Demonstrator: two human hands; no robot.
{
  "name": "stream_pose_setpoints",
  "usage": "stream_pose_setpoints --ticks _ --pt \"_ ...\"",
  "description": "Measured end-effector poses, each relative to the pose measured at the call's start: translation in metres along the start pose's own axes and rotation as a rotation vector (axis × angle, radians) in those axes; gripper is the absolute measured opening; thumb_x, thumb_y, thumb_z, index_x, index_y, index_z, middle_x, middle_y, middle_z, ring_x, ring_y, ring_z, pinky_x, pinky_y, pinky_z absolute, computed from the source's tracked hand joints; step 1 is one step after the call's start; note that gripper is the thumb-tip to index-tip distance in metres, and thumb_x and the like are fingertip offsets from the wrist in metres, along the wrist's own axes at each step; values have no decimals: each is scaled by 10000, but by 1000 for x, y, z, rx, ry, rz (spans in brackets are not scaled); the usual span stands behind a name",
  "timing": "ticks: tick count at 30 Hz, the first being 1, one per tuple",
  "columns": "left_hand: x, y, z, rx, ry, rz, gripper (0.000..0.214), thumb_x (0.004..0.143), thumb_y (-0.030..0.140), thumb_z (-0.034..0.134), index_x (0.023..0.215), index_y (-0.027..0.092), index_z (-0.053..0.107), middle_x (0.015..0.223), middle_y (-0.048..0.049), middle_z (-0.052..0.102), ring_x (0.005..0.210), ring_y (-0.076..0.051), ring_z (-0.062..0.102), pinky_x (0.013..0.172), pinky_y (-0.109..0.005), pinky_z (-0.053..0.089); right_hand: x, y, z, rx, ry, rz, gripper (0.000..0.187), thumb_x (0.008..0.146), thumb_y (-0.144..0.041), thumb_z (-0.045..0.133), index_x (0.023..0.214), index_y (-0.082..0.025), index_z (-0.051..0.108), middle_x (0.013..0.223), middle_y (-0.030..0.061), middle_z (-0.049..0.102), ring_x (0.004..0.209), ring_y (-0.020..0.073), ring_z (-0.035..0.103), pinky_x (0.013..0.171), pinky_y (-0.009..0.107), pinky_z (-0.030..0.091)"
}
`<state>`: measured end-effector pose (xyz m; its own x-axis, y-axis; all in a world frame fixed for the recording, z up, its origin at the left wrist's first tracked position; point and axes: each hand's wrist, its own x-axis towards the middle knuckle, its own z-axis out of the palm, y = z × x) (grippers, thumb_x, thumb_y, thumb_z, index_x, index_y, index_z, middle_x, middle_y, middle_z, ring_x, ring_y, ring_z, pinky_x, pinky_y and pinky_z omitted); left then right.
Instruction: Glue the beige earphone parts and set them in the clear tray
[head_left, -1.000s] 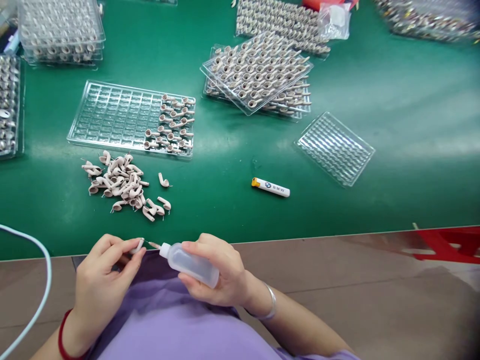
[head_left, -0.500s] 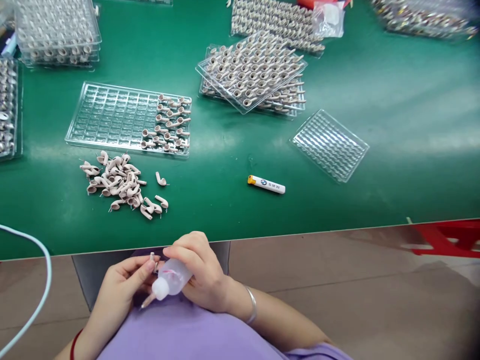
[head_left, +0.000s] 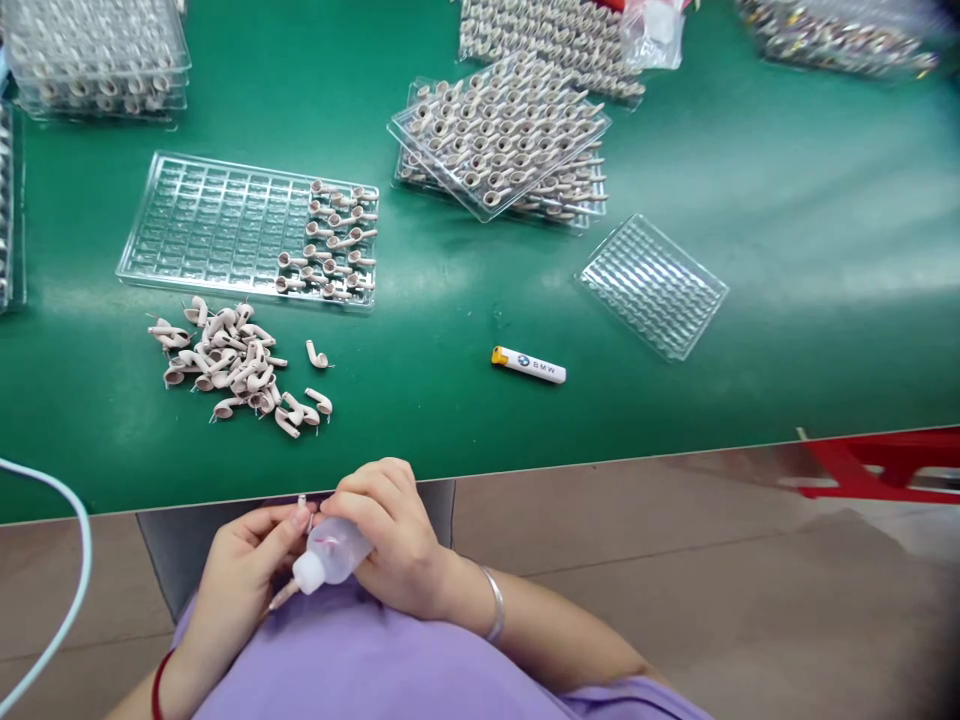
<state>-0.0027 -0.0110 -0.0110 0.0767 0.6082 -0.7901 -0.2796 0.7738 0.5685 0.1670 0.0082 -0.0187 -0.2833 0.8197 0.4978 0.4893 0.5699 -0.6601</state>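
- Fingers, head view: left hand (head_left: 244, 560) pinched on earbud shell (head_left: 302, 501) at desk's (head_left: 420, 420) near edge; right hand (head_left: 394, 550) wrapped round bottle (head_left: 341, 550), fingertips beside shell.
- Changed: nozzle (head_left: 283, 595), aimed at shell a second ago, now points lapward; nozzle work seems paused.
- Desk: loose shells (head_left: 259, 380) toward near edge, left; part-filled tray (head_left: 217, 220) behind; lighter (head_left: 529, 365) mid-desk.
- Room: brown floor (head_left: 637, 560), red stool (head_left: 885, 465) right, partly seen.

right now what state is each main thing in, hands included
left hand: pinching a small pale piece
right hand: gripping the bottle
bottle: tilted, nozzle toward lower left
long tray: part-filled, pieces at its right end
loose pieces: heaped, a few apart
crossed trays: stacked, loaded, top one askew
white stick with yellow end: lying down
small clear tray: lying flat, angled
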Motion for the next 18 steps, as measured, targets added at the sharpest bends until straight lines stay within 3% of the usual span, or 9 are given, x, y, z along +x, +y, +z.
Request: stream_pose_setpoints --ticks 9,18 --pt "-1 -2 1 -14 3 41 347 634 442 834 830 161 779 538 5 622 436 -57 433 409 -165 364 0 1 0 18 -17 20 130 857 -85 553 939 -180 586 848 41 661 788 170 550 746 351 406" --pt "3 2 9 -102 81 55 346 501 415 897 710 164 780 613 -38 695 517 -121 565 467 -207 453 0 1 0 -25 -18 8 157 855 -76 535 962 -181 582 847 48 662 787 179 553 740 356 413"
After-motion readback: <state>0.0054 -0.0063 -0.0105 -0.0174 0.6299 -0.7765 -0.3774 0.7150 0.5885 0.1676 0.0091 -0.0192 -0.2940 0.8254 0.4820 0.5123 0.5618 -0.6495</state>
